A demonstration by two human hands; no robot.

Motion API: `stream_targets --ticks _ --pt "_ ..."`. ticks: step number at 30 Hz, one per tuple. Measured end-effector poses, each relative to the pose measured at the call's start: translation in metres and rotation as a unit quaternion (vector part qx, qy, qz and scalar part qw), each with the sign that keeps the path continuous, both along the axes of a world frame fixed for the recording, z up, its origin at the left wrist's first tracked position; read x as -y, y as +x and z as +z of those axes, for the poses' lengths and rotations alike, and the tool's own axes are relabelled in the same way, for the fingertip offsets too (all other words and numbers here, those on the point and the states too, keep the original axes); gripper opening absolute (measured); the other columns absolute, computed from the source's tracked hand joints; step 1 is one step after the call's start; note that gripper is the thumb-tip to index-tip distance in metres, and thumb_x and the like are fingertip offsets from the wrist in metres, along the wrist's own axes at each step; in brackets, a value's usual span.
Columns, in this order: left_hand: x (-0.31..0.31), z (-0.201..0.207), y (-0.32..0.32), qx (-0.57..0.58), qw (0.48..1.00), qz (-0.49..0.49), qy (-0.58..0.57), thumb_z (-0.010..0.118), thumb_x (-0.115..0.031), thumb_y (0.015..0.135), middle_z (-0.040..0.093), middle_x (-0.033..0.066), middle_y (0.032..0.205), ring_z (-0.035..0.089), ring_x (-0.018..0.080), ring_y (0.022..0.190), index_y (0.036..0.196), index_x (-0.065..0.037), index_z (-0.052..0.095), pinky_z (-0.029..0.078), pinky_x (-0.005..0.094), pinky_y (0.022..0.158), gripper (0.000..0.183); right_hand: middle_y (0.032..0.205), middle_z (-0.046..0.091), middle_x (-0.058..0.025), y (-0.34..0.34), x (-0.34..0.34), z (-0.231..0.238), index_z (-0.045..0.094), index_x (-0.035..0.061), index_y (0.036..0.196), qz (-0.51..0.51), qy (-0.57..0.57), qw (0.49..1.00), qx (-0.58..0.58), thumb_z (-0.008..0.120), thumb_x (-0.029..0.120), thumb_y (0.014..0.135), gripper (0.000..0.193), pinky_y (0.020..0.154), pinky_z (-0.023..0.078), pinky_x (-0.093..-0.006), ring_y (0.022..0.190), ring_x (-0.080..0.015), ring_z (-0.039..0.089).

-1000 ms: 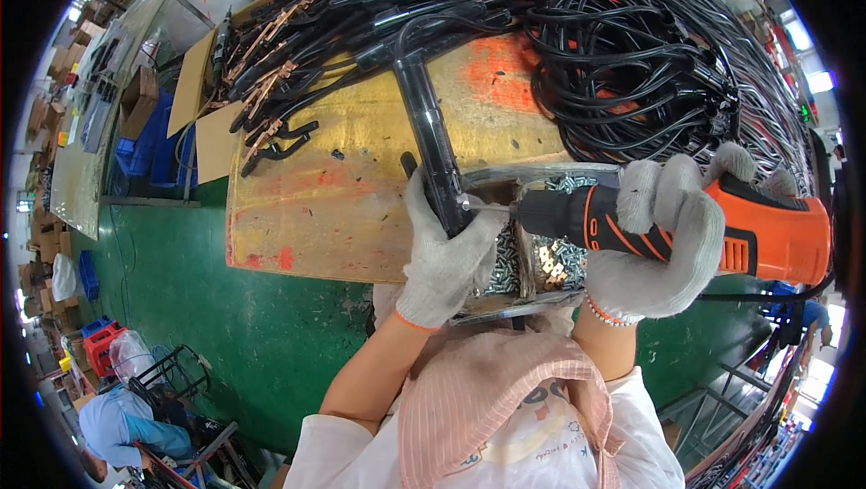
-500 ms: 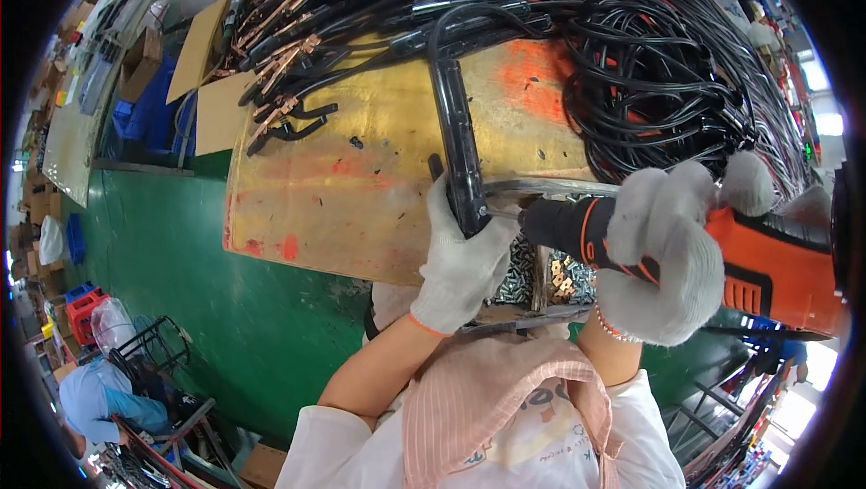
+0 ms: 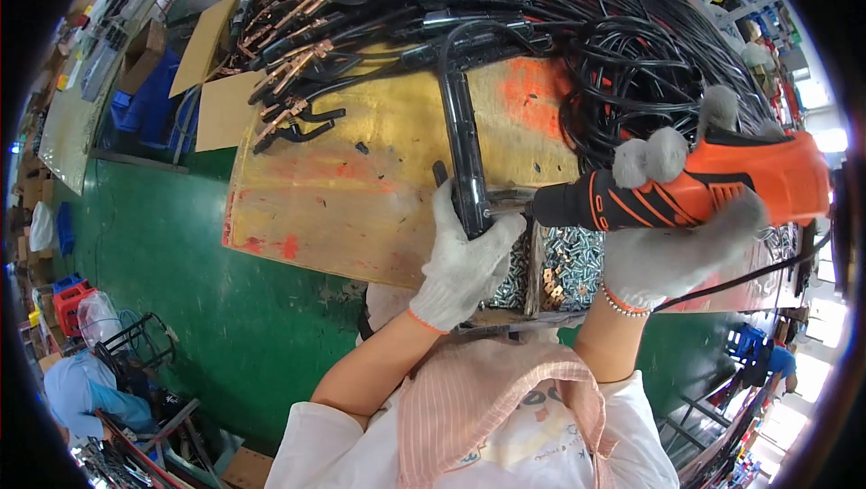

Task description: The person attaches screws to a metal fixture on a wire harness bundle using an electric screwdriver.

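My left hand (image 3: 460, 259), in a pale knitted glove, is closed round the near end of a black welding electrode holder (image 3: 465, 146). A cable loops from the holder's far end. A small screw head shows on its near end, by my thumb. My right hand (image 3: 667, 227), gloved too, grips an orange and black electric screwdriver (image 3: 686, 191), held nearly level and pointing left. Its nose is beside the electrode holder, apart from the screw; the bit itself is hard to make out. Below lie a bin of silvery screws (image 3: 574, 250) and small copper-coloured pieces (image 3: 559, 286).
Several electrode holders with copper jaws (image 3: 293, 110) lie across the far side of the yellow, red-stained worktable (image 3: 316, 200). Coiled black cables (image 3: 622, 74) are heaped at the far right. An open cardboard box (image 3: 225, 115) stands at the left. A person in blue (image 3: 86, 390) bends at lower left.
The electric screwdriver has drawn back from the screw in the electrode holder and tilted up to nearly level. My right hand's fingers have loosened and shifted on it. My left hand keeps its hold.
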State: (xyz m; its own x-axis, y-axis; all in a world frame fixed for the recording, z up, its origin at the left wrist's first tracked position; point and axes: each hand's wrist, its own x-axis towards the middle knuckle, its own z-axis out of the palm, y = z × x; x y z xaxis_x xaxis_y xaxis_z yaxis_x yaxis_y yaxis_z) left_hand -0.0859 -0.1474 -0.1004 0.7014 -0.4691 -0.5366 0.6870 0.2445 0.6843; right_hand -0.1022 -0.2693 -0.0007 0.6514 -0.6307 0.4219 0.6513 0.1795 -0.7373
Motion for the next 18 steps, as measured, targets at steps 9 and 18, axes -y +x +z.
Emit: stream_targets --ticks 9,18 --pt "-0.006 -0.003 -0.002 -0.028 0.995 0.036 -0.092 0.070 -0.004 0.082 0.048 0.0003 0.074 0.047 0.0078 0.048 0.140 -0.012 0.019 0.041 0.0229 0.038 0.078 0.132 0.049 -0.0109 -0.003 0.028 0.008 0.040 0.0070 0.141 0.275 -0.030 0.947 0.164 0.060 0.038 0.088 0.065 0.072 0.040 -0.0393 0.082 -0.0213 0.049" --pt "-0.007 -0.003 -0.005 0.008 0.998 0.013 -0.062 0.068 -0.003 0.083 0.051 0.0012 0.074 0.049 0.0081 0.048 0.140 -0.012 0.020 0.040 0.0226 0.039 0.075 0.128 0.049 -0.0116 0.000 0.031 0.009 0.037 0.0117 0.141 0.339 -0.037 0.927 0.160 0.068 0.045 0.084 0.073 0.072 0.043 -0.0444 0.092 -0.0257 0.053"
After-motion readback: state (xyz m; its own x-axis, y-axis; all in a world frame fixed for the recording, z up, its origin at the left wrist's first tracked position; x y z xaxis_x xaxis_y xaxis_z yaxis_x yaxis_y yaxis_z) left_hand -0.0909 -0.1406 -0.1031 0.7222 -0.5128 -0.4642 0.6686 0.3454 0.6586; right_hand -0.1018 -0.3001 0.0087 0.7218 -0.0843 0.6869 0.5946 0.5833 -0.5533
